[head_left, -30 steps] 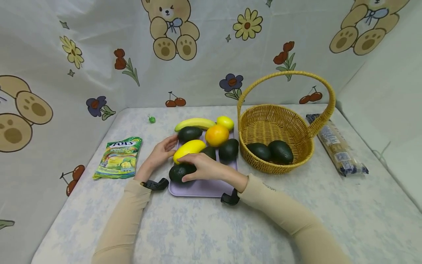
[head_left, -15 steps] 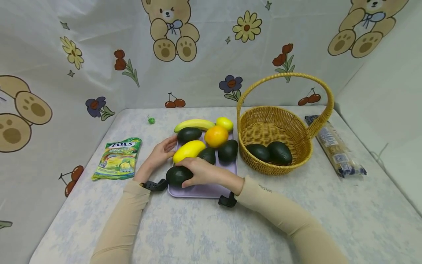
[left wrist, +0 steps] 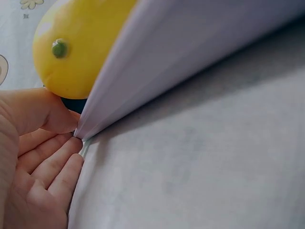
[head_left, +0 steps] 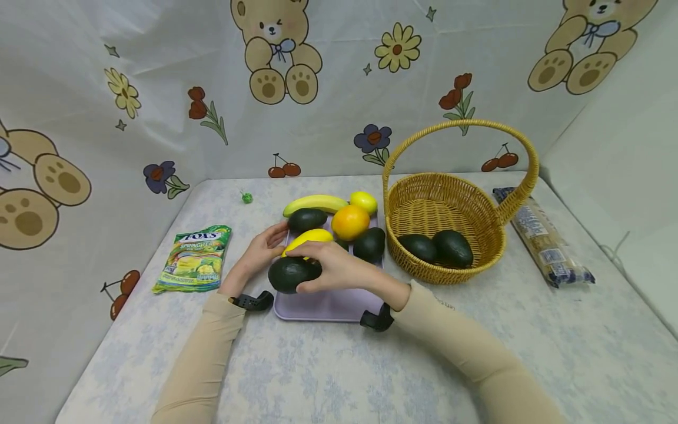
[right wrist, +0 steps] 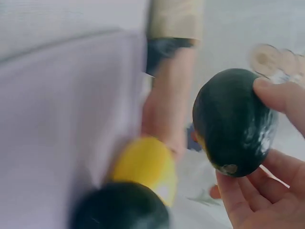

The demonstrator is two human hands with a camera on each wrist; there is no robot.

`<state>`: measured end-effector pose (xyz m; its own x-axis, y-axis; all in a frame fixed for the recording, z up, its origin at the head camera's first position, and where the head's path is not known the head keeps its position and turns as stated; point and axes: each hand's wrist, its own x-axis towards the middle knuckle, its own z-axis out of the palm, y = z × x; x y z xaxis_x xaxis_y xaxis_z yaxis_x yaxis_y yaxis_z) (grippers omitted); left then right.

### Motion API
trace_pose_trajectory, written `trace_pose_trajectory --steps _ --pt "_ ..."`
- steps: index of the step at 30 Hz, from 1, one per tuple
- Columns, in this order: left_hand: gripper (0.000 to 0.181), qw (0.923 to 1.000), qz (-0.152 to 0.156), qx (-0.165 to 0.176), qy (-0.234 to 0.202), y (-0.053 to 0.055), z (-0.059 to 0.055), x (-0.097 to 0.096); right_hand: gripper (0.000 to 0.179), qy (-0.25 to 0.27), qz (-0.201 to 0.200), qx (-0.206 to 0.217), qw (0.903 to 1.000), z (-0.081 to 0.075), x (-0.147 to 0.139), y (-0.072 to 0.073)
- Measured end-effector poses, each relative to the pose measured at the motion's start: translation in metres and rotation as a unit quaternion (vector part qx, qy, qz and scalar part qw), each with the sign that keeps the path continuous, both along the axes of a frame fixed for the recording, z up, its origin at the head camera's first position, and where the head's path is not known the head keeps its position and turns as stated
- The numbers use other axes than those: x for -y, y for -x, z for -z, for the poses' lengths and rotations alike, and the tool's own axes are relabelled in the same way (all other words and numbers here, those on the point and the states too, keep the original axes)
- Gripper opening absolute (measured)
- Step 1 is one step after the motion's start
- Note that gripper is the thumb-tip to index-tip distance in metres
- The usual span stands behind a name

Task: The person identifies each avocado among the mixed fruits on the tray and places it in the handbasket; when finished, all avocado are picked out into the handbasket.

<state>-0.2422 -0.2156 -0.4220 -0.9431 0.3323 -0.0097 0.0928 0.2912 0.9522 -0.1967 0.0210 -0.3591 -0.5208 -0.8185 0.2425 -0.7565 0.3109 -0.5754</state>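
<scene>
Between the thumb and fingers of my right hand (head_left: 339,265) is a dark green avocado (head_left: 291,274), held over the near left part of the lavender tray (head_left: 323,306). The right wrist view shows this avocado (right wrist: 233,121) gripped at its sides, the fingers below it. At the tray's left edge, my left hand (head_left: 259,250) pinches the rim; in the left wrist view the thumb (left wrist: 57,114) meets the rim beside a yellow mango (left wrist: 81,47). The tray also bears an orange (head_left: 351,222), a banana (head_left: 312,204), a lemon (head_left: 363,202) and more avocados (head_left: 369,245).
Right of the tray stands a wicker basket (head_left: 408,259) with a tall arched handle and two avocados (head_left: 452,248) inside. Beyond it lies a clear packet (head_left: 548,241). A green candy bag (head_left: 195,259) lies at the left, with a small green item (head_left: 246,198) farther back.
My right hand has lifted the avocado from the tray's near left corner, first shifting it slightly left, then raising it. The left hand stays at the tray's edge.
</scene>
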Motion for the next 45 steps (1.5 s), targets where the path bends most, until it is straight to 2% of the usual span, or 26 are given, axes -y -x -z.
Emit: trace_pose_trajectory --steps 6,12,18,23,25,27,33,36,40,45 --pt "0.061 0.9999 0.002 -0.013 -0.010 0.000 0.000 0.000 0.062 0.067 0.008 0.018 0.9976 -0.030 -0.031 0.002" --pt "0.061 0.9998 0.007 -0.009 -0.014 -0.001 -0.001 0.000 0.065 0.093 0.016 0.033 0.9950 -0.055 -0.067 0.004" --pt "0.060 0.9999 0.006 -0.013 -0.001 0.000 0.001 -0.001 0.065 0.095 0.058 0.027 0.9934 -0.072 -0.109 0.009" --pt "0.061 0.9999 0.001 -0.009 -0.007 0.010 0.018 0.005 0.065 0.067 0.109 0.046 0.9907 -0.082 -0.146 0.017" --pt "0.062 0.9999 -0.001 -0.009 -0.007 0.014 0.024 0.007 0.064 0.049 0.128 0.055 0.9890 -0.083 -0.161 0.022" --pt "0.062 0.9999 -0.002 -0.013 -0.004 0.014 0.026 0.008 0.063 0.030 0.148 0.072 0.9860 -0.081 -0.175 0.027" --pt "0.062 0.9997 -0.011 -0.023 0.006 0.013 0.025 0.008 0.062 -0.017 0.190 0.135 0.9724 -0.072 -0.203 0.048" --pt "0.063 0.9997 -0.009 -0.022 0.007 0.012 0.025 0.009 0.064 -0.038 0.204 0.153 0.9662 -0.065 -0.211 0.062" --pt "0.063 0.9998 -0.012 -0.015 0.005 0.012 0.025 0.008 0.066 -0.069 0.208 0.164 0.9617 -0.057 -0.214 0.078" --pt "0.063 0.9999 -0.006 -0.008 -0.009 0.011 0.022 0.007 0.065 -0.088 0.193 0.173 0.9618 -0.045 -0.214 0.097"
